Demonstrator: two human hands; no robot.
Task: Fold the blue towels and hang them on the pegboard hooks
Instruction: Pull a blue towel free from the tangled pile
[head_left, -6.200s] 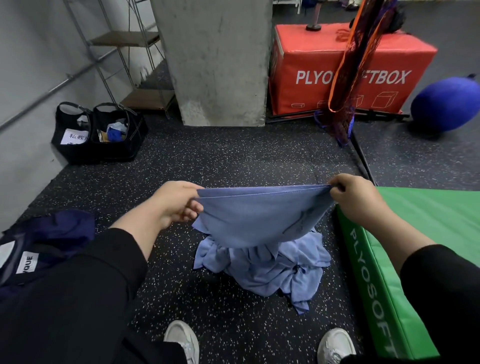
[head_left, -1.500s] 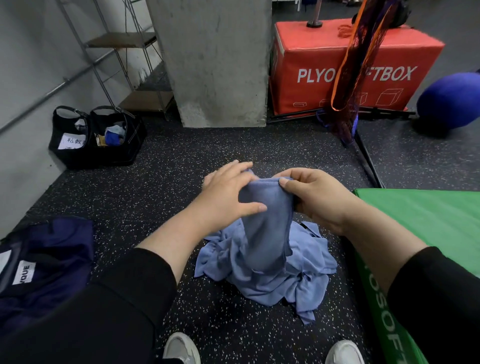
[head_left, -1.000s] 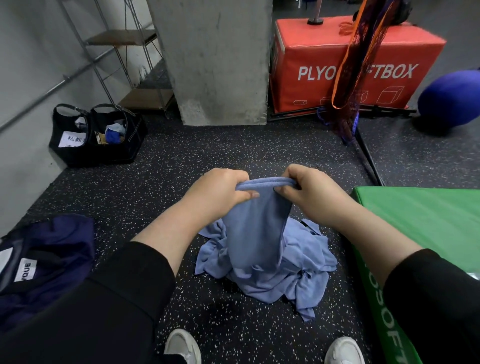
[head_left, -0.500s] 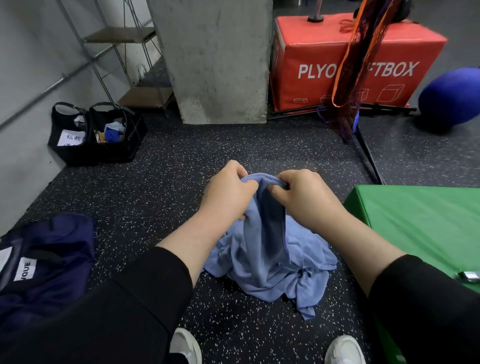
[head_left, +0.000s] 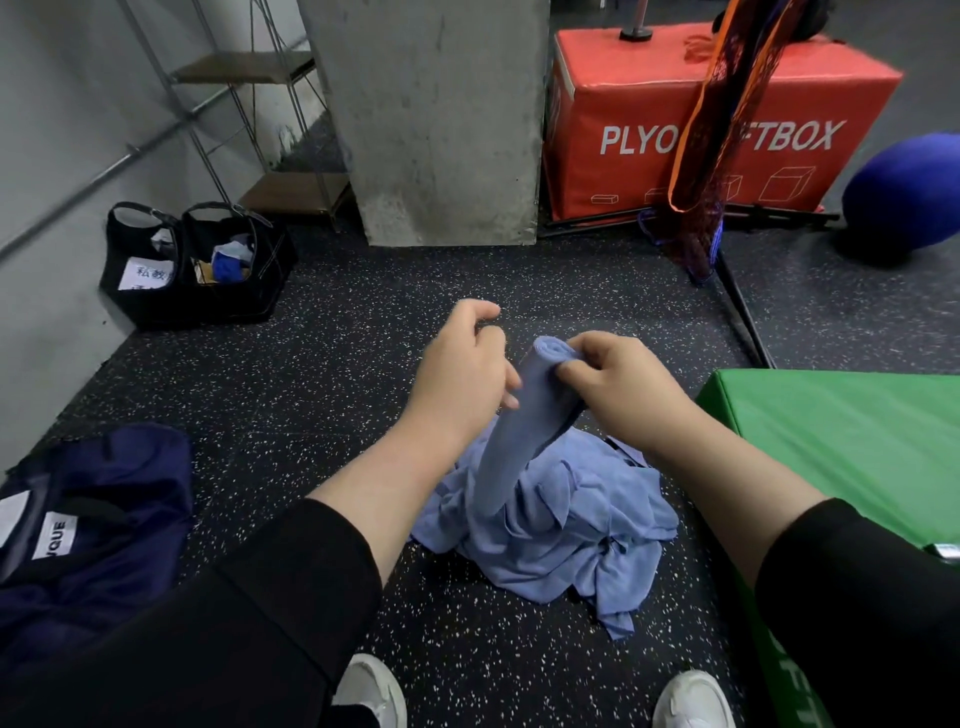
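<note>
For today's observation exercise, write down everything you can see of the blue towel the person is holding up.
The held towel is a plain light blue, soft, thin-looking cloth, folded into a narrow strip with a rounded top fold. It hangs slanting from the hands down to the heap of blue towels on the speckled floor. The right hand pinches its top; the left hand rests against its left side, thumb on the cloth.

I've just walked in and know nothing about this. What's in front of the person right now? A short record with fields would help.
Held item: folded blue towel, narrow and hanging down
Right hand: grips the towel's top
Left hand: fingers curled, touching the towel's side; grip unclear
Below: pile of blue towels on the speckled floor
Right side: green mat
Behind: red plyo box, concrete pillar
Pegboard hooks: not in view
</note>
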